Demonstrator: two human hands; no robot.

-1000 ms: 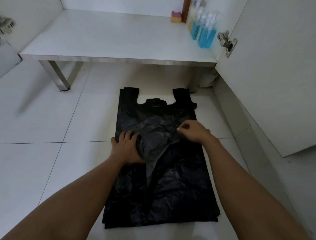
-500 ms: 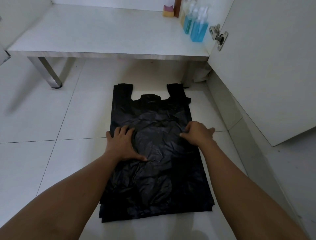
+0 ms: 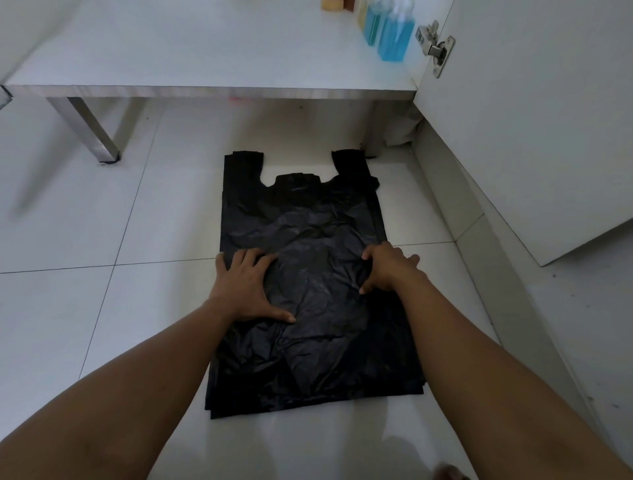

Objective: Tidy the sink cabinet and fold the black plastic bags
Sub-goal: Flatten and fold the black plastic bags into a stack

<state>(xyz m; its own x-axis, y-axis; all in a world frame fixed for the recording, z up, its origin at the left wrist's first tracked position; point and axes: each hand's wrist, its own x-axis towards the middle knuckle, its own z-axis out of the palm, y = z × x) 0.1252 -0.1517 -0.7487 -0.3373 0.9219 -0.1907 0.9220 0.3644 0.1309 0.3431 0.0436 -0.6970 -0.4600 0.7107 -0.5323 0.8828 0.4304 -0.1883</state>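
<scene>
A stack of black plastic bags (image 3: 308,219) lies flat on the white tiled floor, handles pointing toward the cabinet. My left hand (image 3: 245,286) presses palm-down on the left side of the top bag, fingers spread. My right hand (image 3: 385,267) presses on the right side with fingers slightly curled against the plastic. Neither hand grips the bag. The top bag is wrinkled between my hands.
The open sink cabinet's white floor shelf (image 3: 205,51) stands on metal legs (image 3: 99,140) just beyond the bags. Blue liquid bottles (image 3: 394,34) and a small yellow object (image 3: 332,4) sit at its back right. The open cabinet door (image 3: 531,120) with a hinge (image 3: 436,48) stands to the right.
A raised fold of the top bag that my hands held up has been laid down and flattened. Both hands moved apart toward the bag's sides.
</scene>
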